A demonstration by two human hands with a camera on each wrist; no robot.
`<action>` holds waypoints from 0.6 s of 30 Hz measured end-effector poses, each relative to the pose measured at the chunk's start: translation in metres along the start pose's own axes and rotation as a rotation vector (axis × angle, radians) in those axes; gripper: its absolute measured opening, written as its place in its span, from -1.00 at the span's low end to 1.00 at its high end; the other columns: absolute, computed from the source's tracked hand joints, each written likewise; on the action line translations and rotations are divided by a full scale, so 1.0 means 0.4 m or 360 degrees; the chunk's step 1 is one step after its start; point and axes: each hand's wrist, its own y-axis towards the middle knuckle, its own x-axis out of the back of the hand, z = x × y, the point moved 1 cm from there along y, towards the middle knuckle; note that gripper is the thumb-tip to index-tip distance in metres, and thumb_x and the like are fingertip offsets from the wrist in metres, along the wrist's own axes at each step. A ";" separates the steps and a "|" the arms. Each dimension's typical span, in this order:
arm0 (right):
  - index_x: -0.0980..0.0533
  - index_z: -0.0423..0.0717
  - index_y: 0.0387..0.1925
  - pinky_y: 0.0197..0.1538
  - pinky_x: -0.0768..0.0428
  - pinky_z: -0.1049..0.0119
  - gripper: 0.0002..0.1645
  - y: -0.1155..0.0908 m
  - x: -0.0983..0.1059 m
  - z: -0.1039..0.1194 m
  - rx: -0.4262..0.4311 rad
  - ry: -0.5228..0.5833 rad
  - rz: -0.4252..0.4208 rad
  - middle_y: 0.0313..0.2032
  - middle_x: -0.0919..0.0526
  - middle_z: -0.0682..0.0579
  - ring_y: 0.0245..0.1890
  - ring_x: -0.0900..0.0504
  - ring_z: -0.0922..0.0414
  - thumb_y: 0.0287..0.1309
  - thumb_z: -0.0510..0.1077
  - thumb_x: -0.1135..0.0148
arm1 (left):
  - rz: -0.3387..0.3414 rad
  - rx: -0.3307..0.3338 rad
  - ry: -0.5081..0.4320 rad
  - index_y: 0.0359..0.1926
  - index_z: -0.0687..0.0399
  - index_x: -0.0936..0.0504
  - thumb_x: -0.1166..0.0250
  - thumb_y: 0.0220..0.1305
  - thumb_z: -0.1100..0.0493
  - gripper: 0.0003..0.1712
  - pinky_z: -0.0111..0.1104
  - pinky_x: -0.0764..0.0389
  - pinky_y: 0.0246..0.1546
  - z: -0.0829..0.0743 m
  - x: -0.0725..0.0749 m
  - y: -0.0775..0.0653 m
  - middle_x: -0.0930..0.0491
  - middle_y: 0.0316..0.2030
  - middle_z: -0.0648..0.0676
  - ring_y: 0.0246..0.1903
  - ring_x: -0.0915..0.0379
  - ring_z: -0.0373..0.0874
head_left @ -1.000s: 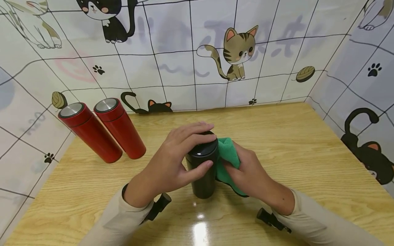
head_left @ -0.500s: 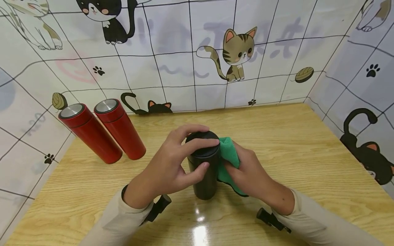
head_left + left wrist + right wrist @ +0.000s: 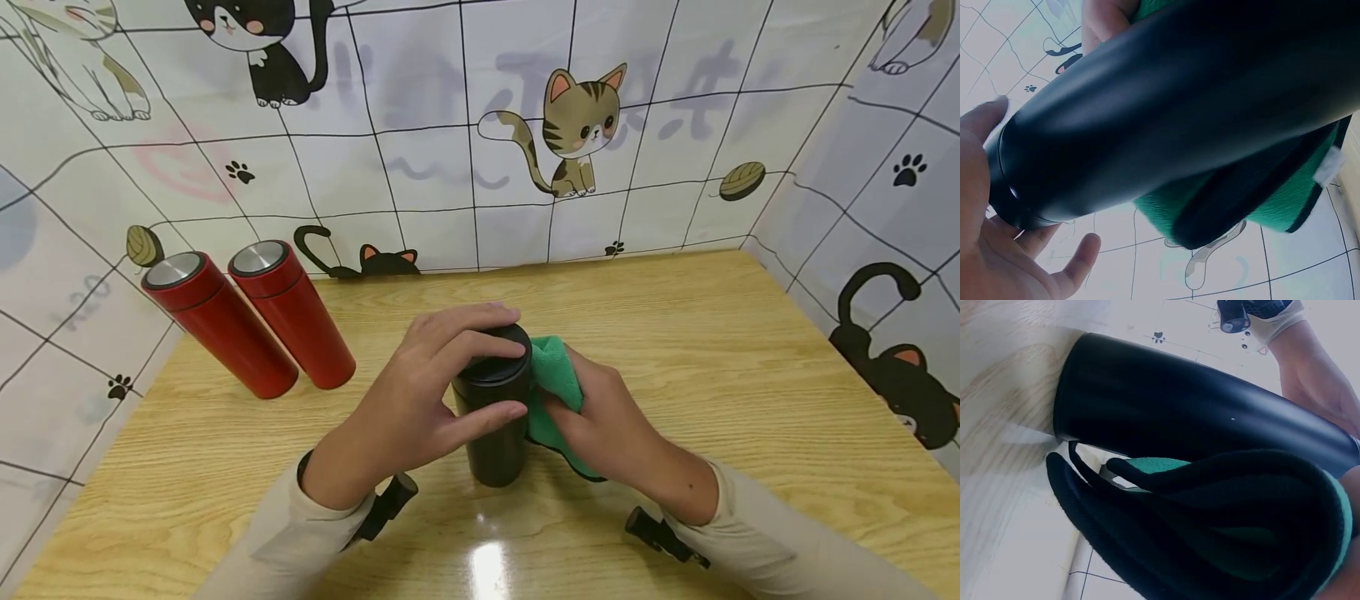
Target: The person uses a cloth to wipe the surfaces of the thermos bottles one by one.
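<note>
A black thermos flask (image 3: 497, 437) stands on the table in front of me, its black lid (image 3: 495, 367) on top. My left hand (image 3: 420, 400) grips the lid from the left, fingers across the top and thumb along the near side. In the left wrist view, the flask's dark body (image 3: 1166, 119) runs away from that hand. My right hand (image 3: 607, 425) grips a bunched green cloth (image 3: 555, 375) against the flask's right side. The right wrist view shows the cloth's folds and dark edging (image 3: 1210, 519) beside the flask; most of the right fingers are hidden behind it.
Two red thermos flasks (image 3: 225, 333) with silver-topped lids stand side by side at the back left of the wooden table (image 3: 675, 317). A cat-printed sheet (image 3: 420, 167) rises behind the table and along both sides.
My left fingers and thumb have shifted about on the lid. The flask leaned slightly right half a second ago and is back now. The right hand and cloth have barely moved.
</note>
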 end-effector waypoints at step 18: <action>-0.49 -0.12 0.17 0.03 -0.69 0.23 -0.56 0.001 0.003 -0.002 -0.0014 -0.0025 -0.0032 0.04 -0.70 0.02 0.03 -0.68 0.18 0.29 -0.41 -0.14 | 0.0014 0.0023 -0.0079 0.14 0.04 -0.62 -0.25 0.35 -0.02 -0.58 -0.09 -0.36 0.38 0.006 0.001 0.003 -0.47 0.32 0.15 0.38 -0.31 0.04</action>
